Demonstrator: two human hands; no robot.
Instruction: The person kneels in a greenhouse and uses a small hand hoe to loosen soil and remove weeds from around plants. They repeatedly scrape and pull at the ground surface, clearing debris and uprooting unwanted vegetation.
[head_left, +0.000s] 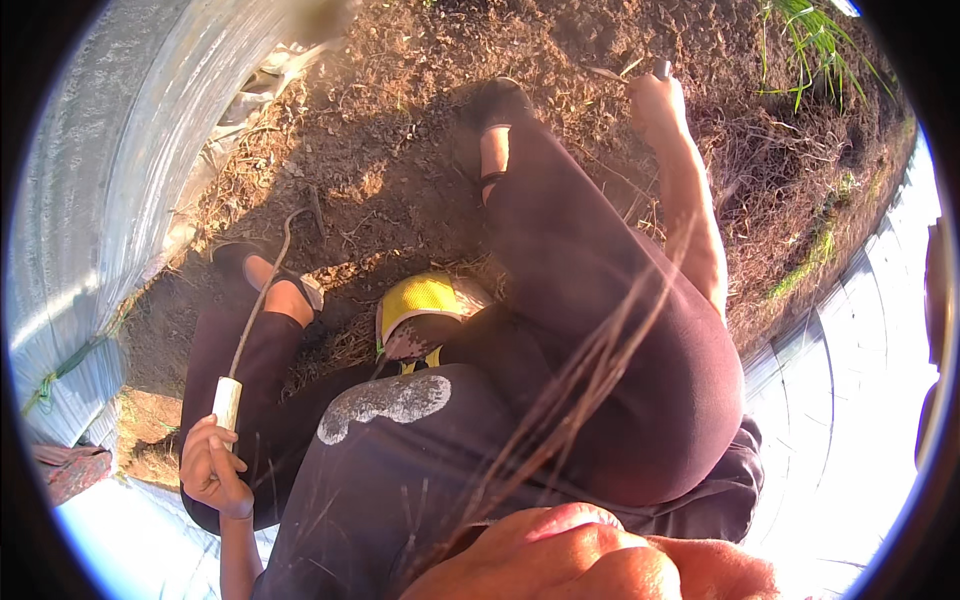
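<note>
My left hand (214, 466) is closed around the pale handle (226, 405) of a hand tool at lower left. From that handle a thin, rusty metal rod (262, 296) runs up past my shoe and bends into a hook over the soil. At upper right my right arm reaches out, and my right hand (657, 106) is a fist low over the ground. A short grey cylindrical end (662, 70) sticks out of this fist; what it belongs to is hidden. A thin pale strip (606, 73) lies just beside the fingers.
Bare brown soil (405, 150) with dry roots surrounds my dark shoes. A yellow mesh and camouflage-patterned item (421, 298) sits between my legs. Plastic sheeting (142, 120) rises at left, with more sheeting (832, 375) at right. Green grass (810, 45) grows at upper right. Blurred strands cross the view.
</note>
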